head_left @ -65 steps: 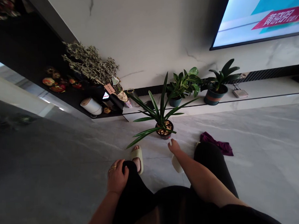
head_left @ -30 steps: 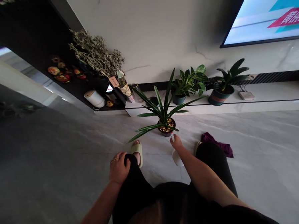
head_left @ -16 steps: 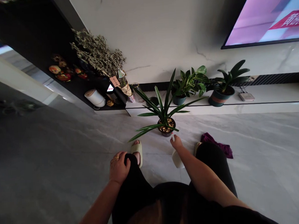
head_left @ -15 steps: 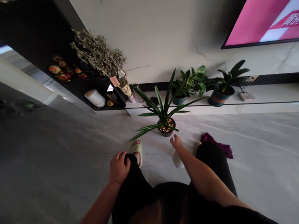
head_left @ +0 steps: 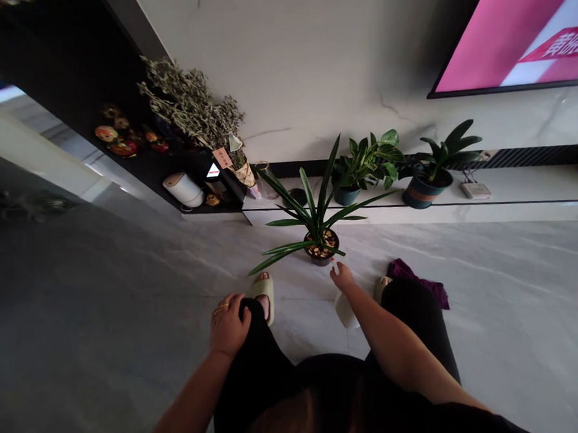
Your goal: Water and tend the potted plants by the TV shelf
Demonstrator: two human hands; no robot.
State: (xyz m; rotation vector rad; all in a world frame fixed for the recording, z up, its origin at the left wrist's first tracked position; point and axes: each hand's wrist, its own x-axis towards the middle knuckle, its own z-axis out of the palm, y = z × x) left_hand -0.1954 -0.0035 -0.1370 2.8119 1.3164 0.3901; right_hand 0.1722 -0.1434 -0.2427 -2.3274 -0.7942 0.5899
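Curling fingers round a white sprayer (head_left: 345, 312), the right hand (head_left: 342, 276) faces 1 floor plant (head_left: 315, 228); left hand (head_left: 229, 323) drapes fingers over knee (head_left: 254, 310).

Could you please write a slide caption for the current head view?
Right hand grips a white object near a potted plant; left hand rests on a knee.

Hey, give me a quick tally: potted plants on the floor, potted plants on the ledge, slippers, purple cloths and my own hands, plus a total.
Potted plant on the floor: 1
Potted plants on the ledge: 2, leafy plant and orange-banded pot
Slippers: 2, one partly hidden
Purple cloth: 1
Hands: 2, left hand and right hand
Total: 8
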